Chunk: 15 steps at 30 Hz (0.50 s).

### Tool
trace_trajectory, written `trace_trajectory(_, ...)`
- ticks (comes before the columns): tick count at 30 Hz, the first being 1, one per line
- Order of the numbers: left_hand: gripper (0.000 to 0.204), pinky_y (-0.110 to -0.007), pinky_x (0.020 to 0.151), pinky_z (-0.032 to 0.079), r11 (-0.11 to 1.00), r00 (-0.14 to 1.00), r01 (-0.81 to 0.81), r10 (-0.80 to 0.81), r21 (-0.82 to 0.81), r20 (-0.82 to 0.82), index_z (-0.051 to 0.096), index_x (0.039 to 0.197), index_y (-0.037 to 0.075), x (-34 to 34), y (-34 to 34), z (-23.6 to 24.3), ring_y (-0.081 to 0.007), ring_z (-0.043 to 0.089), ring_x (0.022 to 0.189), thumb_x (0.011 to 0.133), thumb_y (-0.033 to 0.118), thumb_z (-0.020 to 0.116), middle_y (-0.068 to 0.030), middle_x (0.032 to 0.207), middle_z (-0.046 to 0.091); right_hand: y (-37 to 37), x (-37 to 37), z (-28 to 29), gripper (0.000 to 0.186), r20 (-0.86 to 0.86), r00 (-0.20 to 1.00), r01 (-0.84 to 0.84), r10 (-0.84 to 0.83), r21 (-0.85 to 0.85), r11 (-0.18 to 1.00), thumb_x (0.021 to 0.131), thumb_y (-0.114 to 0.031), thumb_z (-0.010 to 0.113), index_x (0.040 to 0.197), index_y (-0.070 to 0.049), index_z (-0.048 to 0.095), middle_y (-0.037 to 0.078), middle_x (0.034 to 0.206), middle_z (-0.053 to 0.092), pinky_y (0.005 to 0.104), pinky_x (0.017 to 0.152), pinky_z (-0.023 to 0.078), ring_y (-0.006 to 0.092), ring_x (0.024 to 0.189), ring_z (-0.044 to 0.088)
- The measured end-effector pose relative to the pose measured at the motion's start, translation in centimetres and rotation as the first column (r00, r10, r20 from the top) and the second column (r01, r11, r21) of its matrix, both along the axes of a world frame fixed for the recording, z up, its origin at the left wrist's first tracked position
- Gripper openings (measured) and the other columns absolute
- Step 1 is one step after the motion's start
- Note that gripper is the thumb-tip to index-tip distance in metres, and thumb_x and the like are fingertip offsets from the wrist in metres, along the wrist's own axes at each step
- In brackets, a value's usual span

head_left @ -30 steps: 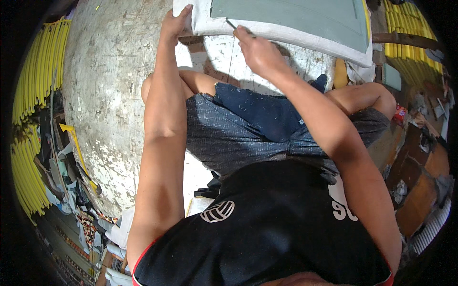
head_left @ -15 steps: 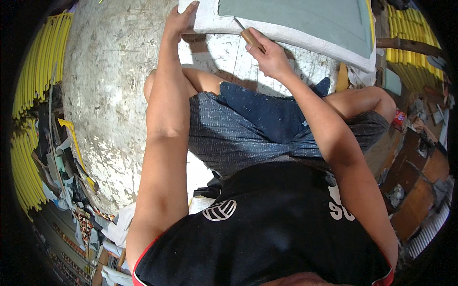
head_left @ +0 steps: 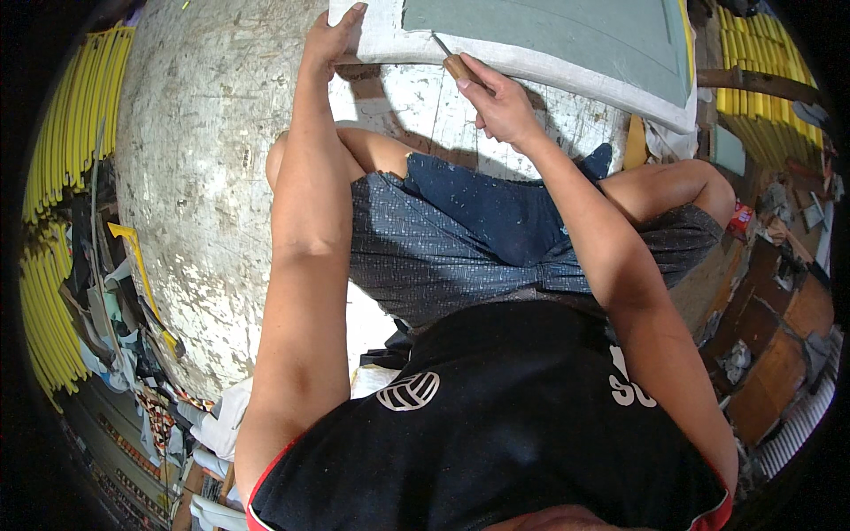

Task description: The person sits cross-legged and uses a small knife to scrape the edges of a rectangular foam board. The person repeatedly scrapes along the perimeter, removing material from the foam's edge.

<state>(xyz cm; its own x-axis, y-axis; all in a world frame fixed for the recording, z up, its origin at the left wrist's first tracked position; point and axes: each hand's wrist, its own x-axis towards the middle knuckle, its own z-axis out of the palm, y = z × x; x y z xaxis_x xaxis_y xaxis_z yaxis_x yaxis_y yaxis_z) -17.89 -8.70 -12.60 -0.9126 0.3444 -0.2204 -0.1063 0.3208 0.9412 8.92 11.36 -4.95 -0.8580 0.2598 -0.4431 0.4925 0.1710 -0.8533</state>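
Note:
At the top of the view lies a flat panel (head_left: pixel 549 34), grey-green in the middle, with a white cloth border (head_left: pixel 531 73) wrapped over its near edge. My left hand (head_left: pixel 333 37) grips the panel's near left corner, thumb on top and the other fingers partly hidden at the edge. My right hand (head_left: pixel 505 104) is closed around a wooden-handled tool with a thin metal shaft (head_left: pixel 461 67). The shaft's tip meets the panel where the white border joins the grey-green part. Whether the tip is under the material I cannot tell.
I sit cross-legged on a worn, paint-flaked board (head_left: pixel 195 177). Stacks of yellow strips (head_left: pixel 80 115) stand at left and far right. A yellow-framed saw (head_left: pixel 133 257) lies left, beside scraps. Wood pieces (head_left: pixel 770 372) and a dark bar (head_left: pixel 753 84) are at right.
My right hand and the tool have shifted very slightly, the handle tipping a little to the left. My left hand stays on the corner, and the panel has barely moved.

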Motion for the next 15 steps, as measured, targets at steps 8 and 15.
trace_trajectory(8, 0.074, -0.037, 0.092, 0.052, 0.999, 1.000, -0.020, 0.020, -0.037, 0.006, 0.062, 0.132, -0.005, 0.2, 0.4, 0.0, -0.0257, 0.068, 0.106, 0.087, 0.052, 0.078, -0.0176, 0.118, 0.071, -1.0, -0.7, -1.2, 0.051, -0.031, 0.997, 0.077, -0.074, 0.114, 0.990, 0.106, -0.042, 0.048, 0.132, 0.000, 0.061, 0.018, 0.106, 0.070, 0.0394, 0.074, 0.050, 0.0286, 0.083, 0.064)
trace_trajectory(15, 0.072, -0.037, 0.090, 0.053, 0.999, 0.999, -0.029, 0.031, -0.038, 0.041, 0.062, 0.131, -0.004, 0.2, 0.0, -0.1, -0.0252, 0.069, 0.103, 0.087, 0.050, 0.078, -0.0175, 0.117, 0.071, -3.0, -1.5, -1.7, 0.060, 0.012, 0.996, 0.081, -0.090, 0.319, 0.944, 0.108, -0.046, 0.035, 0.104, 0.003, 0.068, 0.024, 0.096, 0.071, 0.0509, 0.082, 0.052, 0.0406, 0.091, 0.068)
